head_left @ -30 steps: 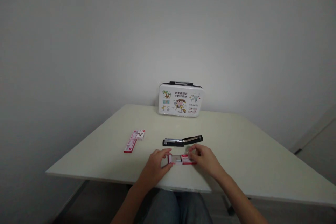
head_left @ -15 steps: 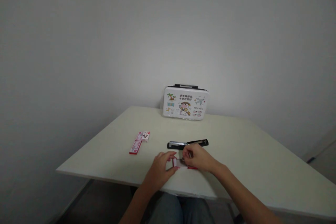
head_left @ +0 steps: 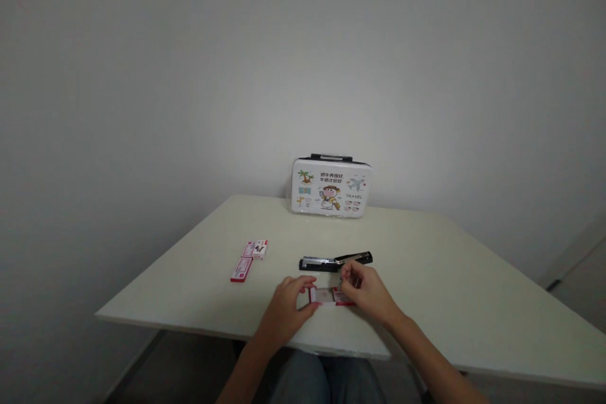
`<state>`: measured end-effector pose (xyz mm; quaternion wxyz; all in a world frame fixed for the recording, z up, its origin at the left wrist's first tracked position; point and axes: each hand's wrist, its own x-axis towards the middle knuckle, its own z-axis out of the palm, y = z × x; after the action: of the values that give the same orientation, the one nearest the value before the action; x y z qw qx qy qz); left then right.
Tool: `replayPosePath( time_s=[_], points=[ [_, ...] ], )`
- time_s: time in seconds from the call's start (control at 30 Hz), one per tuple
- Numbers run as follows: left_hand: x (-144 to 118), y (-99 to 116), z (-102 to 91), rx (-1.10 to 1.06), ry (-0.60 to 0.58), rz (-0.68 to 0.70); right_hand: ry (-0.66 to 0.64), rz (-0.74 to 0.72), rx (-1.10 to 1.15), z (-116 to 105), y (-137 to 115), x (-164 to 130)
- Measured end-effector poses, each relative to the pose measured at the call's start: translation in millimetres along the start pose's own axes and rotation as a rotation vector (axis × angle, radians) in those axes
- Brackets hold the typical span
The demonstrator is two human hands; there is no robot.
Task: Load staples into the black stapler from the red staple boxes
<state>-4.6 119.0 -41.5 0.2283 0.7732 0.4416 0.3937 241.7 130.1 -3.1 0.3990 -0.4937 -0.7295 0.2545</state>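
Small red-and-white box (head_left: 326,295) is lying on the near side of the open stapler (head_left: 318,264), its tray showing toward the left end. Left hand (head_left: 284,308): thumb and fingers are bracing the long edges at that end. Right hand (head_left: 367,290): fingertips are pressing together just off the stapler's near side, seemingly pinching a grey sliver (head_left: 339,282), too small to identify.

Handling (estimate): box is probably weighing little, thin-walled, stiff but crushable, perhaps sliding easily; its long edges are offering the best hold. The sliver, possibly brittle, is calling for a light pinch.

Versus half a second ago: right hand is sitting higher, no longer covering the tray's middle; the box's pink label is showing again; left hand is keeping its place.
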Motion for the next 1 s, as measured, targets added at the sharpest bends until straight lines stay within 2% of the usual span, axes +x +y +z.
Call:
replayPosePath(
  time_s=[0.17, 0.3, 0.4, 0.6, 0.73, 0.83, 0.9, 0.97, 1.0],
  points=[
    [-1, 0, 1.0, -0.031, -0.003, -0.011, -0.004, -0.094, -0.066, -3, 6, -3],
    [0, 3, -0.3, -0.015, 0.023, 0.014, -0.016, -0.036, -0.081, -21, 21, -18],
    [4, 6, -1.2, 0.023, 0.061, -0.004, -0.078, -0.014, -0.059, -28, 23, -26],
    [14, 21, 13.8, 0.083, 0.012, -0.142, -0.159, -0.05, 0.017, -11, 17, -26],
    [13, 30, 21.8, -0.092, -0.056, -0.129, -0.174, -0.062, 0.01, -4, 17, -22],
    [16, 24, 13.5, -0.178, -0.128, -0.093, -0.184, -0.07, -0.009, -4, 15, -21],
    [25, 13, 2.7, -0.06, -0.04, -0.105, -0.151, -0.09, -0.044, -5, 12, -21],
    [38, 0, -7.5, 0.155, 0.133, -0.136, -0.111, -0.114, -0.091, -6, 8, -22],
    [44, -7, -10.9, 0.25, 0.182, -0.146, -0.101, -0.124, -0.111, -5, 5, -21]
  ],
)
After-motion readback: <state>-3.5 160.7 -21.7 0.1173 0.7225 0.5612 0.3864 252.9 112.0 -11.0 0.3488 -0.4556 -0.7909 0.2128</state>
